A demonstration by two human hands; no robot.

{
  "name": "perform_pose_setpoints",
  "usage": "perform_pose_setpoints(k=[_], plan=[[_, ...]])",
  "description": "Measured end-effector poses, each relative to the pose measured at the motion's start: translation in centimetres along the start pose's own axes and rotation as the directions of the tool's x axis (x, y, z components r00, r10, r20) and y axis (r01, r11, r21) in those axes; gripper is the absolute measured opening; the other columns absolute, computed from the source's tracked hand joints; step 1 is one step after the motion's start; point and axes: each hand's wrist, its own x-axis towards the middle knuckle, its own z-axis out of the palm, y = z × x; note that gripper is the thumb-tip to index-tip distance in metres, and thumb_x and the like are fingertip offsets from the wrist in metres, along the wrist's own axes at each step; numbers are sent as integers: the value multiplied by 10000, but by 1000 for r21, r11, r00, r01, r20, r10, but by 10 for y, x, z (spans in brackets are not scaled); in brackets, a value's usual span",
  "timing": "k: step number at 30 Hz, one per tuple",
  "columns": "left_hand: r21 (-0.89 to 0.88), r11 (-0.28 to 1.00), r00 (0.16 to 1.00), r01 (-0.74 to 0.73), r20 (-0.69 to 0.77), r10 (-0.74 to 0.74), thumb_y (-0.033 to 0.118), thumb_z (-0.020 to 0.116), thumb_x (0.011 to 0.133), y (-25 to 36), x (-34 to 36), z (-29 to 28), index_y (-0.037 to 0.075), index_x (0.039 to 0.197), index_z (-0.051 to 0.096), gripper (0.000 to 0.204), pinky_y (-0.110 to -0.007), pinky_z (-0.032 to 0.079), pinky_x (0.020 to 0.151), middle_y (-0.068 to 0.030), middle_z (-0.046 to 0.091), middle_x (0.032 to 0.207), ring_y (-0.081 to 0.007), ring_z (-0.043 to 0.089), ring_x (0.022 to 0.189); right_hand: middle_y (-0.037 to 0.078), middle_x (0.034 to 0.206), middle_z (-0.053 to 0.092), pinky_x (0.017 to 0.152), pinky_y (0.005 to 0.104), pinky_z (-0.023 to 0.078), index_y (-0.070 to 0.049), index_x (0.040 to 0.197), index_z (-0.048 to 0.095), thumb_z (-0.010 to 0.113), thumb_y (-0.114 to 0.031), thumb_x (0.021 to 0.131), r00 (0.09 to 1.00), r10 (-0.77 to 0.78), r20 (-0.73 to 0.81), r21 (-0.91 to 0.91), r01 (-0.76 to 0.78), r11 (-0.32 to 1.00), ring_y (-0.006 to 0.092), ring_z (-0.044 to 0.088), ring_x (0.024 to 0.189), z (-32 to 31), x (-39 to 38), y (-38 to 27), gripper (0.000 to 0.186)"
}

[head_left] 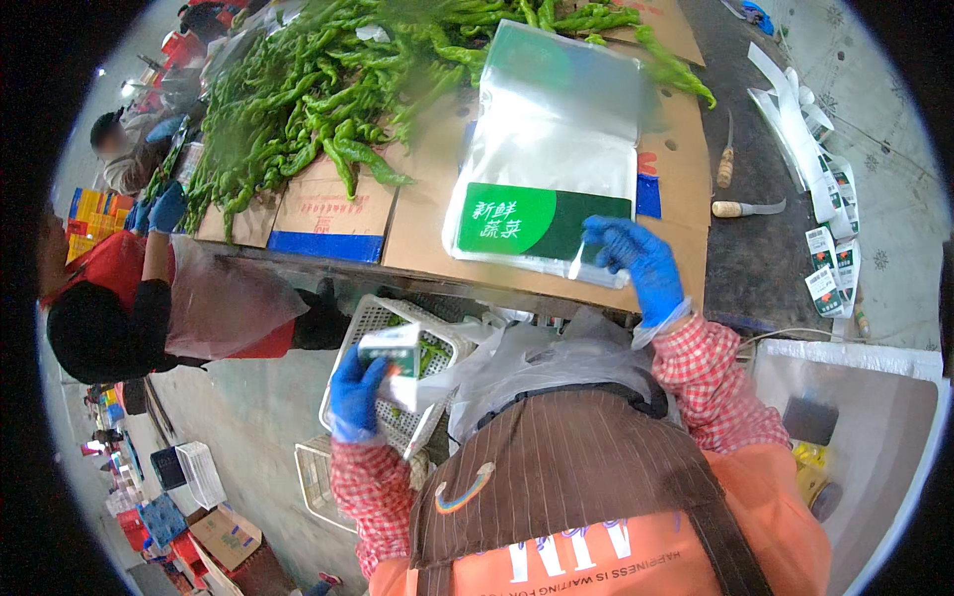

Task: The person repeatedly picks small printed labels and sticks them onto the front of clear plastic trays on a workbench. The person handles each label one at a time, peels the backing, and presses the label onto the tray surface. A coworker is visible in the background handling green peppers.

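My left hand (356, 395), in a blue glove, is closed on a strip of white labels with dark green printing (391, 354), held beside my body, past the table's front edge. A stack of clear plastic bags (559, 139) with green printed bands lies on the cardboard at the table's near side. My blue-gloved right hand (641, 266) is over the stack's near right corner, its fingers curled at the green band. Beside the fingertips shows a pale sliver; whether that is bag edge or label I cannot tell.
Long green peppers (308, 109) are heaped on the cardboard (333, 204) at far left. Two wooden-handled curved knives (747, 209) and more label strips (833, 199) lie at right. A white basket (343, 370) stands below the table. A co-worker in a red garment (109, 263) works at left.
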Motion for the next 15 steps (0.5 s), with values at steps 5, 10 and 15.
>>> perform_pose_setpoints(k=[5,10,15], plan=[[51,991,985,-124,129,116,-7,555,720,5,7,79,-12,1041,480,330,-226,429,689,-67,562,891,-115,525,783,55,985,541,667,236,445,-106,1009,541,628,-189,678,919,-191,345,-214,275,937,144,543,800,47,-21,13,352],[124,991,980,-41,199,16,-43,531,722,14,2,103,-36,1066,445,354,-250,418,748,-95,542,955,-137,516,851,48,910,565,650,231,456,-94,999,545,609,-234,689,867,-306,392,-203,406,891,157,567,755,47,-19,20,346],[103,995,976,6,217,-28,-6,511,722,10,13,53,-27,1038,489,317,-239,404,748,-88,543,951,-142,511,849,51,722,572,507,201,412,-19,866,546,526,-209,782,976,218,-18,167,-212,963,104,508,533,10,-5,14,209]])
